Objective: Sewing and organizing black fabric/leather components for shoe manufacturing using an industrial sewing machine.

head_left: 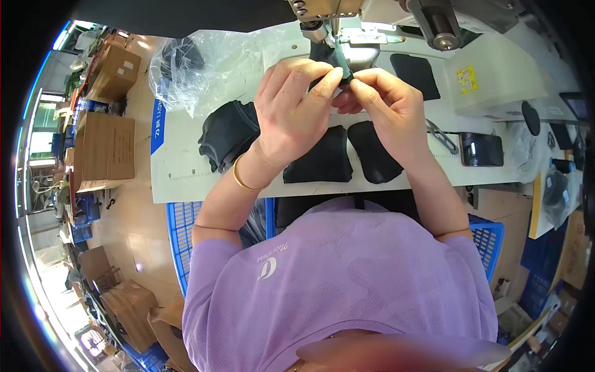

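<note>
Together the left hand (296, 108) and right hand (387, 105) pinch a small fabric piece (331, 62) — black, folded — fingertips closed on it.

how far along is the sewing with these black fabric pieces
Done: cannot tell, no clearly finished pile shows. In hand: the left hand and right hand pinch one small black fabric piece at the sewing machine. Left: two flat cut pieces and a crumpled black heap wait on the white table.

The white counter (186, 180) carries a sewing machine (347, 25), a heap of black fabric (226, 133), two flat black cut pieces (325, 158), a crumpled clear plastic bag (204, 62), a dark phone (482, 149).
</note>
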